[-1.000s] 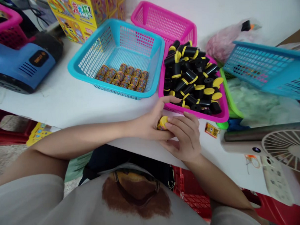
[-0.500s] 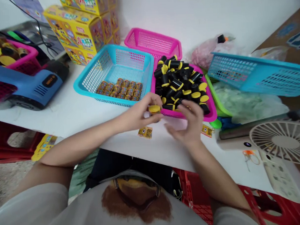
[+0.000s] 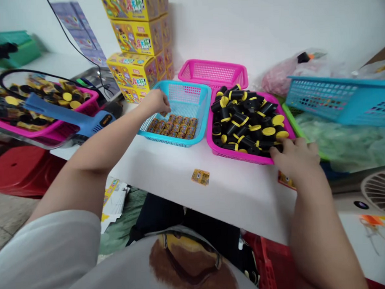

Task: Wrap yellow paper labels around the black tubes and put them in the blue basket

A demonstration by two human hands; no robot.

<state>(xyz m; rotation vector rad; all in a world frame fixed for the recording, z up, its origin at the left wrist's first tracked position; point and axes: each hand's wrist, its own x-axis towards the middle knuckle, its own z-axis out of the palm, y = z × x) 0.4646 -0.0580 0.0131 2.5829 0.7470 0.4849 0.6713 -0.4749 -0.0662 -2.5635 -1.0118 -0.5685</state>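
Note:
Over the left side of the blue basket [image 3: 208, 114], my left hand [image 3: 157, 102] hangs with its fingers curled together; whatever they hold, if anything, is hidden. Below it, labelled small canisters [image 3: 176, 127] stand in rows at the basket's front. My right hand [image 3: 295, 157] is at the front right corner of the pink basket [image 3: 243, 156], fingers apart and bent over the rim. Black canisters with yellow lids [image 3: 238, 117] are heaped in that basket, close to my right fingertips. A small printed label [image 3: 200, 177] lies on the white table, and another label [image 3: 286, 180] is partly behind my right hand.
Yellow printed boxes [image 3: 136, 75] are stacked behind the blue basket. A blue heat gun [image 3: 81, 119] lies at left, before a pink basket [image 3: 93, 99] of wrapped canisters. At right are a tilted blue basket [image 3: 336, 99], bagged green material [image 3: 327, 135] and a fan [image 3: 382, 192].
My left hand has moved left and away, over the blue basket; the yellow-lidded canister it held no longer shows. My right hand has shifted right to the pink basket's corner. The view has turned left.

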